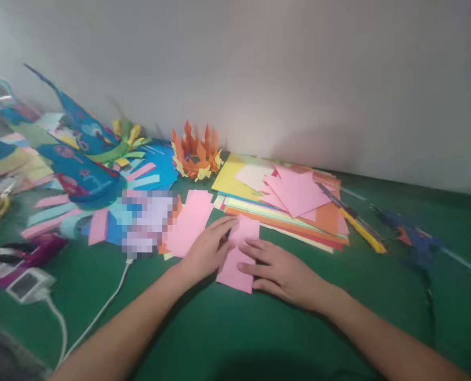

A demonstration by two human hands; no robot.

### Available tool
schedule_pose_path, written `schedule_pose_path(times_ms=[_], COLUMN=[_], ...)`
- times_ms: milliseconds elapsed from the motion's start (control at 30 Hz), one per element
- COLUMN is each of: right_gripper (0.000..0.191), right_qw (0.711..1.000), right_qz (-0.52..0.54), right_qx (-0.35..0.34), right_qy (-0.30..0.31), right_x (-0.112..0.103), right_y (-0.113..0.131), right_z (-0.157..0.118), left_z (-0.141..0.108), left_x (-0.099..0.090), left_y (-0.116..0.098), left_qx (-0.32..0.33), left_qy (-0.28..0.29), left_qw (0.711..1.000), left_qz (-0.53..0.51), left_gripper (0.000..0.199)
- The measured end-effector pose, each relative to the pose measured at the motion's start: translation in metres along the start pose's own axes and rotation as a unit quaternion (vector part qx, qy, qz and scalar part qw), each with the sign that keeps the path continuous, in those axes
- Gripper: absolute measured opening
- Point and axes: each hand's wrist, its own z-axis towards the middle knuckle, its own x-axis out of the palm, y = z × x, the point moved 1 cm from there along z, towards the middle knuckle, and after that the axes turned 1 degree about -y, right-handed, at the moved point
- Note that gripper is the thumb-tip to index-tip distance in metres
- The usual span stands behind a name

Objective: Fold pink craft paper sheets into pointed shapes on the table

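A narrow strip of folded pink paper lies on the green table in front of me. My left hand is at its upper left edge, fingers stretched over the paper and thumb held apart, lower down. From the right, my right hand rests on the strip with its fingers spread and lying flat. Just left of the strip is more pink paper, on top of orange sheets. Behind my hands sits a stack of coloured paper, topped by loose pink squares.
A yellow utility knife leans across the stack's right side. Farther right lies a blue glue gun, blurred. An orange paper crown stands by the wall. At left are blue cone hats, a white charger and a white cable.
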Motion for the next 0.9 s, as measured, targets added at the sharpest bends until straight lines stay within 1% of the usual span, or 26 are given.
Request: schedule_pose_path(times_ms=[67, 167, 367, 567, 700, 767, 900], right_gripper=[0.041, 0.041, 0.042, 0.043, 0.042, 0.042, 0.042], right_qw=[1.0, 1.0, 1.0, 1.0, 1.0, 1.0, 1.0], right_qz=[0.004, 0.005, -0.005, -0.014, -0.012, -0.011, -0.009], right_qx=[0.003, 0.006, 0.003, 0.002, 0.005, 0.005, 0.008], right_qy=[0.0, 0.003, 0.002, 0.009, 0.014, 0.016, 0.014], right_x=[-0.002, -0.004, -0.004, -0.004, -0.006, -0.006, -0.005], right_y=[0.001, 0.003, 0.005, 0.007, 0.008, 0.008, 0.007], right_z=[0.0, 0.0, 0.0, 0.002, 0.002, 0.002, 0.003], left_z=[-0.002, -0.003, -0.003, -0.004, -0.004, -0.003, -0.003], left_x=[-0.001, -0.003, -0.006, -0.008, -0.012, -0.014, -0.019], left_y=[-0.001, -0.001, 0.001, 0.005, 0.007, 0.004, -0.003], left_qx=[0.029, 0.047, 0.021, 0.046, 0.009, 0.02, 0.072], left_qy=[0.007, 0.01, 0.016, 0.015, 0.006, 0.019, 0.079], left_qw=[1.0, 0.999, 0.999, 0.997, 0.997, 0.996, 0.991], left_qz=[0.01, 0.022, 0.031, 0.052, 0.073, 0.08, 0.077], left_gripper=[0.05, 0.05, 0.043, 0.026, 0.011, 0.01, 0.019])
